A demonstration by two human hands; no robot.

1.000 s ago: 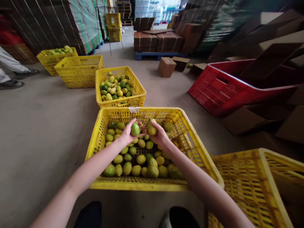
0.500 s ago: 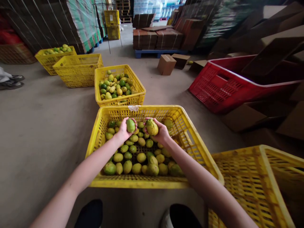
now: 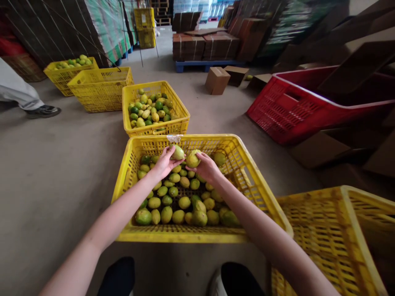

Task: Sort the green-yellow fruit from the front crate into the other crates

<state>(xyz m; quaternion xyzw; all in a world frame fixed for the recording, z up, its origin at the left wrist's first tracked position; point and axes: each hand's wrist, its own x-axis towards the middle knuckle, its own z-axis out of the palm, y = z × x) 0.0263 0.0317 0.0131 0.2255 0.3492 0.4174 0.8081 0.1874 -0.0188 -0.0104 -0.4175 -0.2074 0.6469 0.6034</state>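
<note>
Red crate (image 3: 273, 107) at right, I pinch fruit (image 3: 178, 153) in left grip (image 3: 166, 162) and right grip (image 3: 207, 166) above the near crate (image 3: 185, 238) of fruit.

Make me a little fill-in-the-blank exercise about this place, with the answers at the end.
1. Together, the left hand and right hand hold exactly ____ pieces of fruit.
2. The crate beneath the hands is coloured ____.
3. The cardboard stack sits on a pallet coloured ____.
4. Another person's pale trouser leg enters from the picture's ____ edge.

Missing words: two; yellow; blue; left.
</note>
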